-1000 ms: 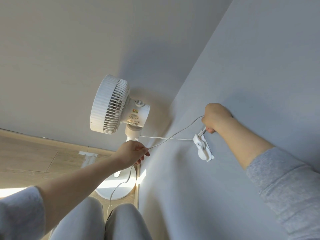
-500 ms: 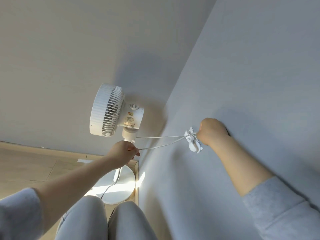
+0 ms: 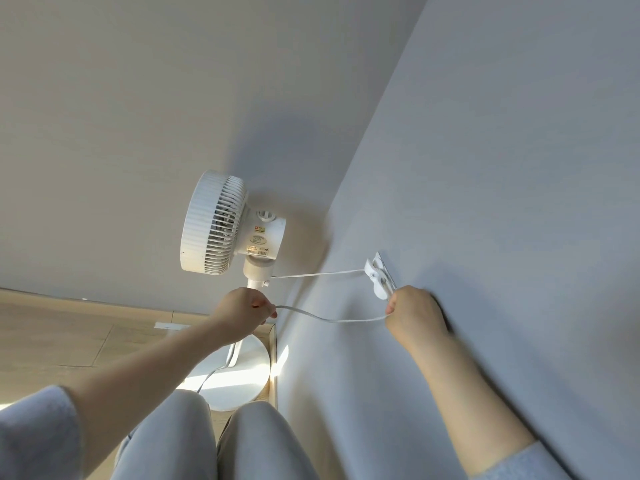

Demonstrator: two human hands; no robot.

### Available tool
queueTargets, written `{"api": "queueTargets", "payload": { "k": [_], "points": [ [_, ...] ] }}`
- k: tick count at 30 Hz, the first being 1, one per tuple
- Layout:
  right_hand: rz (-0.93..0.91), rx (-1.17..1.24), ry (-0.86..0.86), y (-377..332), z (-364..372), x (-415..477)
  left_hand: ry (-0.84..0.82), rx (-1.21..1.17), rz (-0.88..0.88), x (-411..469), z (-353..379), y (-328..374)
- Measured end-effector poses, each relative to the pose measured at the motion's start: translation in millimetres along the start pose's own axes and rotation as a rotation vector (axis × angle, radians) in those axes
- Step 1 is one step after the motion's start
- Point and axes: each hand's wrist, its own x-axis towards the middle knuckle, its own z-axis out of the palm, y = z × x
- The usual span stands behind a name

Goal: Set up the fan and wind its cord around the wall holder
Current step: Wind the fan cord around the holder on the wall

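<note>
1. The white fan (image 3: 221,223) stands upright on the wooden floor (image 3: 52,334) in a corner, with its head turned left and its round base (image 3: 242,379) just beside the right wall (image 3: 485,168).
2. The holder (image 3: 379,278), a small white piece, is fixed to that wall, to the right of the fan's neck.
3. The cord (image 3: 332,318) runs almost straight from the fan's neck to the holder. It meets the holder there, but the number of turns cannot be told.
4. The right grip (image 3: 415,313) sits just below the holder, against the wall, with its fingers curled round the cord.
5. A 2nd stretch of cord sags in a shallow curve between the 2 grips.
6. The left grip (image 3: 242,313) is in front of the fan's pole, under the neck, pinching the cord between thumb and fingers.
7. More cord trails down across the base toward the person's knees (image 3: 173,438), in pale grey trousers.
</note>
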Motion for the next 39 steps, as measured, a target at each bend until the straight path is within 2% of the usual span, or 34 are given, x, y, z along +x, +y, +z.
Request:
{"api": "queueTargets", "payload": {
  "k": [7,18,24,27,32,36,39],
  "points": [
    [-0.063,-0.039,-0.061,-3.3,32.9,-10.1,-0.005,0.003,-0.021,-2.8,0.0,-8.0],
    [-0.098,0.046,-0.03,-16.4,68.0,8.0,0.01,-0.066,-0.093,-0.4,0.8,-22.1],
    [-0.087,0.078,0.017,-30.7,71.9,15.1,0.079,0.039,-0.137,7.3,2.0,-31.2],
    [-0.154,0.044,0.013,-35.8,68.3,20.1,0.087,0.08,-0.161,13.2,3.4,-31.8],
    [-0.291,0.113,-0.112,-47.5,64.7,38.4,0.074,0.058,-0.163,24.0,7.3,-34.7],
    [-0.37,-0.03,-0.237,-61.1,70.4,60.9,0.08,0.051,-0.152,29.9,8.2,-37.8],
    [-0.388,-0.065,-0.269,-69.5,73.8,73.4,0.078,0.036,-0.133,32.1,9.5,-40.9]
  ]
}}
